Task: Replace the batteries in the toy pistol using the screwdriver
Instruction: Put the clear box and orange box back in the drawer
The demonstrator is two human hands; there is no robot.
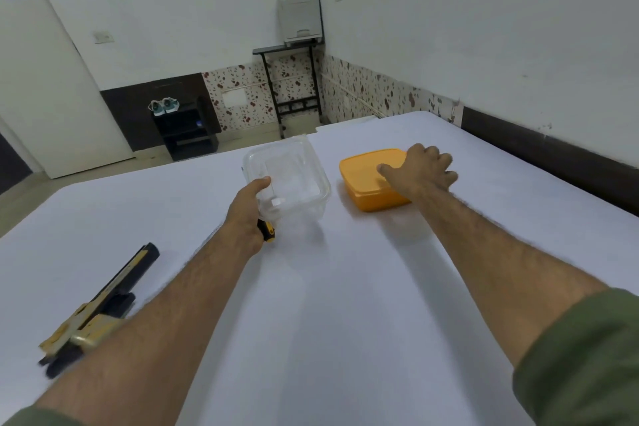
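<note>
A wide surface covered in a smooth white sheet (345, 287) fills the lower part of the view; whether it is a bed or a table cannot be told. Both forearms stretch out over it, each with a green sleeve pushed up near the elbow.

The left hand (247, 207) grasps the near wall of a clear plastic box (287, 176), thumb over its rim, fingers hidden behind it. A short yellow and black handle, seemingly the screwdriver (268, 231), sticks out under the same hand; how it is held cannot be seen. The right hand (420, 169) lies on the orange lid (366, 166) of an orange container, its grip released, fingers spread and loosely bent over the lid's far side. The two boxes stand near each other, apart, toward the far edge of the sheet.

The toy pistol (100, 311), black and worn gold, lies flat on the sheet at the lower left, just beside the left forearm, its barrel pointing away toward the far side.

Beyond the sheet are white walls with a band of speckled red and white tiles low down and a dark skirting along the right wall. A black metal stand (294, 79) in the corner carries a grey device. To its left, a low black shelf (186, 135) bears a pair of shoes (164, 105). A white door (52, 79) stands at the left.
</note>
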